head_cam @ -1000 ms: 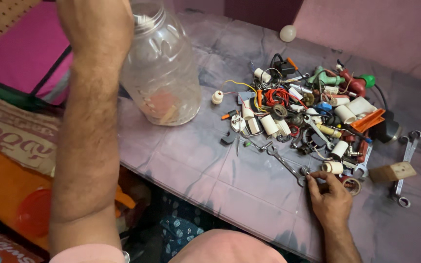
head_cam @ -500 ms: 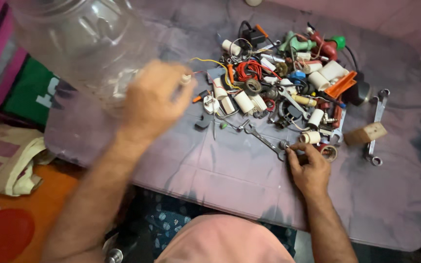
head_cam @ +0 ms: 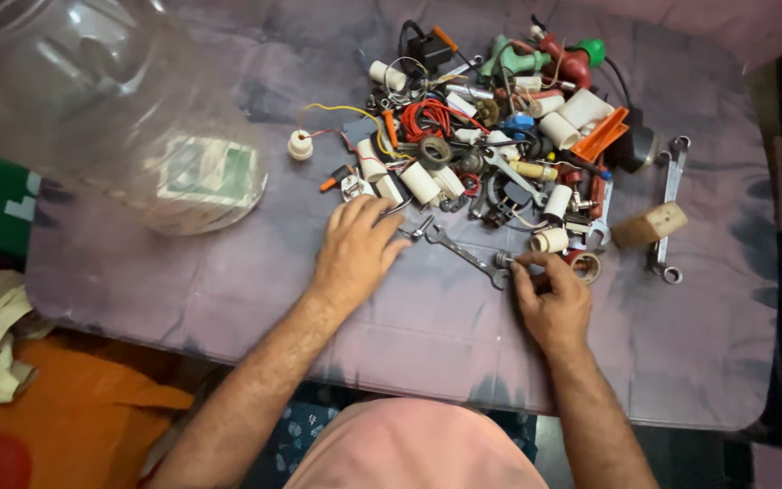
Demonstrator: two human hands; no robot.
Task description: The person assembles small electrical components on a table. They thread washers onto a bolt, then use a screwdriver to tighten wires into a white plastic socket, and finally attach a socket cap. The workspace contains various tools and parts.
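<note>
Spanner (head_cam: 460, 253): lying flat near the desk's front edge, just in front of the parts heap, touched at its right end.
Right hand (head_cam: 552, 303): resting on the desk (head_cam: 228, 281), grip pinching together on a small metal piece (head_cam: 503, 261) at the spanner's end.
Left hand (head_cam: 355, 249): lying palm down, fingers spread apart over white plugs (head_cam: 418, 184) at the heap's front-left edge, clamping nothing.
Plastic jar (head_cam: 110, 109): lying tilted at the desk's back-left corner.
Wooden block (head_cam: 649, 225): sitting near the right edge, beside a second spanner (head_cam: 670, 208).
</note>
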